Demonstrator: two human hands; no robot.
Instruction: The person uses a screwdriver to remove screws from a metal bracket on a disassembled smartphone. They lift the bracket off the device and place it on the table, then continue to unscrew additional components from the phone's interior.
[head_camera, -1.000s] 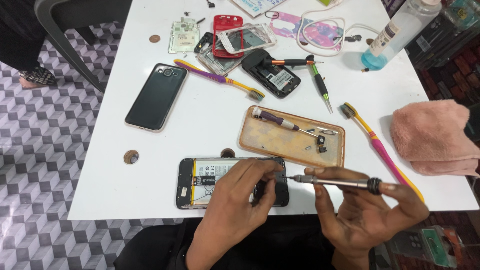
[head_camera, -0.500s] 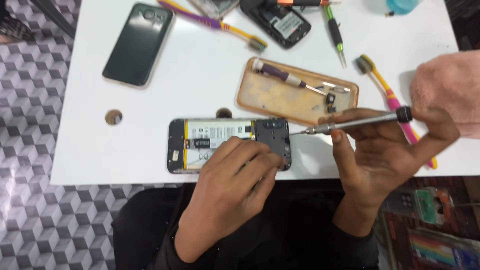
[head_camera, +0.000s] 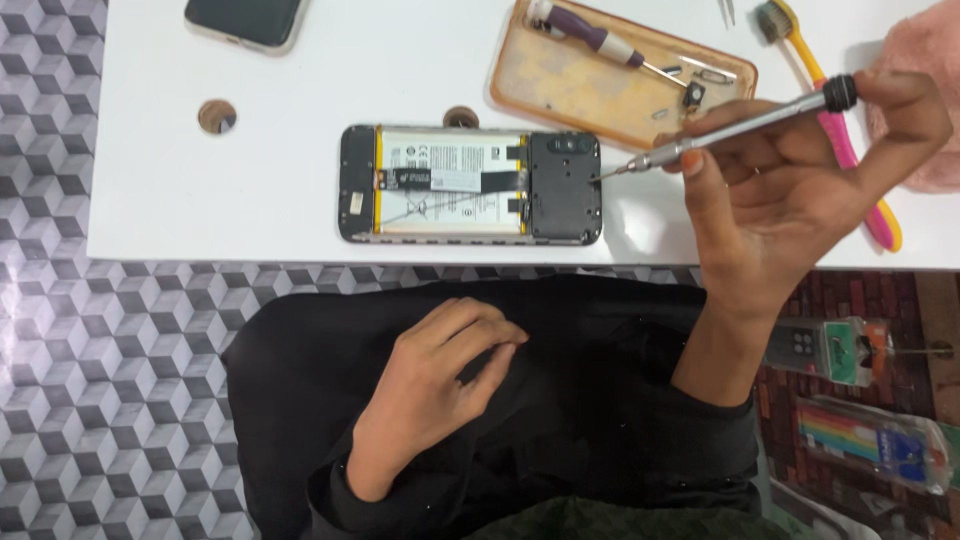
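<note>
While the right hand (head_camera: 790, 190) grips a slim screwdriver (head_camera: 735, 125), its tip rests at the phone's (head_camera: 470, 185) 3 o'clock edge, seemingly mid-unscrewing; next calls for steady seating on a screw. Backless, battery and black cover exposed, the phone lies near the bench (head_camera: 250, 190) edge. Left hand (head_camera: 435, 385) rests empty, loosely curled, on the lap.

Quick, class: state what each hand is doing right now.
Left hand: loosely curled on the lap, holding nothing visible.
Right hand: closed on the screwdriver, tip at the opened phone.
</note>
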